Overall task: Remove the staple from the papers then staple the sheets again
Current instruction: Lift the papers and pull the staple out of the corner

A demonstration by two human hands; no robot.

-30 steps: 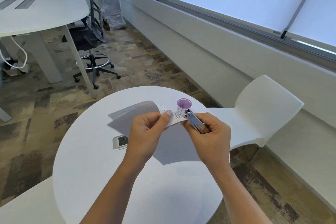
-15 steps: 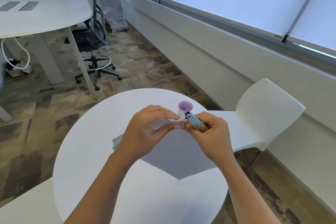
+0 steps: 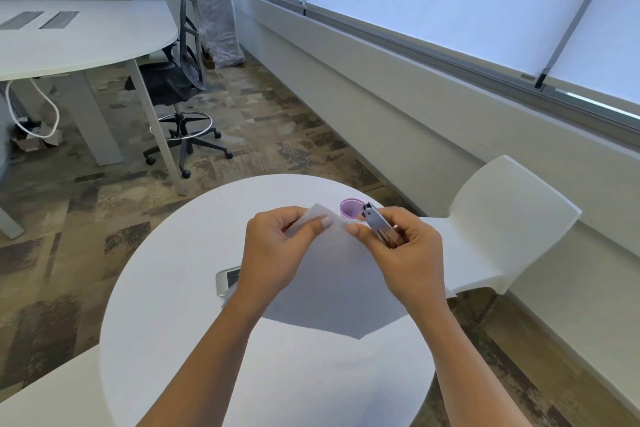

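- The round white counter (image 3: pixel 173 340) carries everything. The papers (image 3: pixel 332 291) are held over its middle and lie diagonally, with one corner aimed back at the person and the opposite corner lifted toward the far side.
- The sheets look light and limp, and would crease or tear easily. They are best gripped close to the corner being worked, so the paper cannot flex away from the tool.
- A phone (image 3: pixel 227 282) lies flat on the counter, its right end hidden behind the left wrist.
- The left hand (image 3: pixel 277 253) pinches the lifted far corner between its thumb and curled fingers.
- The right hand (image 3: pixel 408 253) is curled round a small metal stapler (image 3: pixel 377 222), its thumb tip touching the paper's edge just beside the left thumb.
- The stapler looks stiff, smooth and likely to slip, so a grip across its body suits it. Its long axis runs from the right palm up and away to the left, and its nose sits beside the paper corner.
- A purple cup (image 3: pixel 349 207) stands just behind that corner.
- A white chair (image 3: pixel 502 218) stands at the counter's right, and a black office chair (image 3: pixel 180 80) is well beyond.
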